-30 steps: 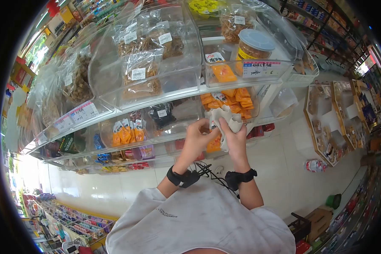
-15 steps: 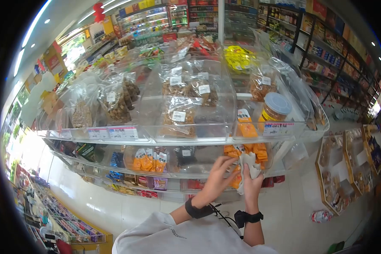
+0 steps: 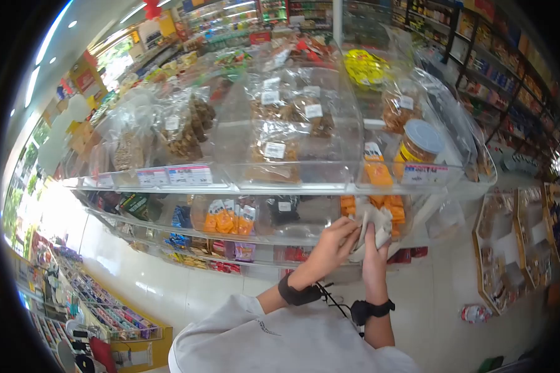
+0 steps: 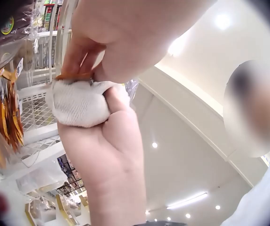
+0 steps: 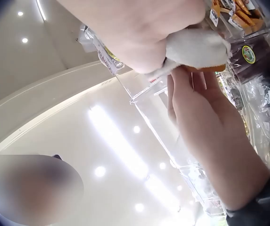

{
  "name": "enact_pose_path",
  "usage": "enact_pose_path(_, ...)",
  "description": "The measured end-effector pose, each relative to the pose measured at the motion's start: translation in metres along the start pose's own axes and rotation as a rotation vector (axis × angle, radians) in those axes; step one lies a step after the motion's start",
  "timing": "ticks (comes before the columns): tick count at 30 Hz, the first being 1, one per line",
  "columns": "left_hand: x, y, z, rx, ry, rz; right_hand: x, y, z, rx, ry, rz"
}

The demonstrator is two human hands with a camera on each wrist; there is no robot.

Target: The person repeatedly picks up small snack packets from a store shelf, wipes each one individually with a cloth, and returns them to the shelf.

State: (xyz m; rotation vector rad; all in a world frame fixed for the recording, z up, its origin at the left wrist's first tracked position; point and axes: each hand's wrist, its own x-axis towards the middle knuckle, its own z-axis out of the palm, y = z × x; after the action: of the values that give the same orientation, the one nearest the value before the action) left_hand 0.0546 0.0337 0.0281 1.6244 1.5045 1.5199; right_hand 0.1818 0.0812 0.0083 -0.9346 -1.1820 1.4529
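Cloth [image 3: 375,225]: white and bunched, it was held up in front of the display's lower tier, over the person's side of the shelf.
Right hand [image 3: 374,264]: gripped the cloth, thumb laid along its near side, folds filling the palm.
Left hand [image 3: 330,250]: met the cloth from the left with bent fingers, pinching an orange packet [image 4: 71,76] at its edge.
Packet in hand: only an orange strip showed, between the left fingers and the cloth; hands and folds hid the rest.
Bin behind the hands: loose orange packets [image 3: 395,206] were heaped there, partly covered by the cloth.
Farther left: a dark packet [image 3: 284,208] with a white label lay on the same tier, and beyond it stood orange-and-white packets [image 3: 229,219].
Upper tier: a lidded tub [image 3: 420,140] stood near the right end; clear bags of brown food [image 3: 274,163] lay left of it.
Wrists: each wore a black band, the left one [image 3: 298,292] and the right one [image 3: 373,309].
Floor: a bottle pack [image 3: 475,313] lay on pale tiles to the right.
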Motion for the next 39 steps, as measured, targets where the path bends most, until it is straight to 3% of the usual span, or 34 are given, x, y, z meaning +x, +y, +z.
enact_pose_path(1,0.000,-0.004,0.001,-0.057,-0.060,-0.016,0.006,0.003,-0.001,0.058,0.014,-0.023)
enact_pose_path(2,-0.002,-0.015,0.010,-0.019,0.052,0.033,0.010,0.003,-0.003,0.117,0.034,-0.049)
enact_pose_path(3,0.001,0.003,0.005,-0.126,0.043,-0.191,0.012,0.000,-0.006,0.127,0.044,-0.042)
enact_pose_path(5,0.001,-0.001,0.002,-0.183,0.003,-0.279,0.013,-0.004,-0.009,0.144,0.058,-0.032)
enact_pose_path(8,0.001,-0.004,0.001,-0.100,-0.075,-0.263,0.011,0.001,-0.009,-0.014,0.141,-0.133)
enact_pose_path(11,-0.001,0.000,0.000,-0.106,-0.179,-0.235,0.013,-0.002,-0.013,0.084,0.225,-0.023)
enact_pose_path(15,-0.003,-0.010,0.004,-0.220,-0.021,-0.357,0.014,0.003,-0.016,0.176,0.136,0.053)
enact_pose_path(18,0.005,-0.019,0.000,-0.311,0.165,-0.304,0.006,0.007,-0.015,-0.039,-0.031,0.017)
enact_pose_path(23,0.003,-0.022,-0.002,-0.275,0.074,-0.354,0.006,0.002,-0.017,-0.164,0.004,0.028)
enact_pose_path(26,0.002,-0.009,-0.006,-0.350,0.052,-0.442,0.003,-0.002,-0.017,-0.118,-0.023,0.022)
enact_pose_path(28,0.004,0.010,-0.015,-0.411,0.055,-0.527,-0.003,-0.013,-0.015,0.078,-0.029,0.136)
enact_pose_path(32,0.004,0.025,-0.033,-0.438,0.024,-0.476,-0.017,-0.037,-0.014,0.300,-0.107,0.266)
enact_pose_path(39,0.000,0.045,-0.039,-0.494,0.044,-0.426,-0.031,-0.058,-0.010,0.309,-0.157,0.205)
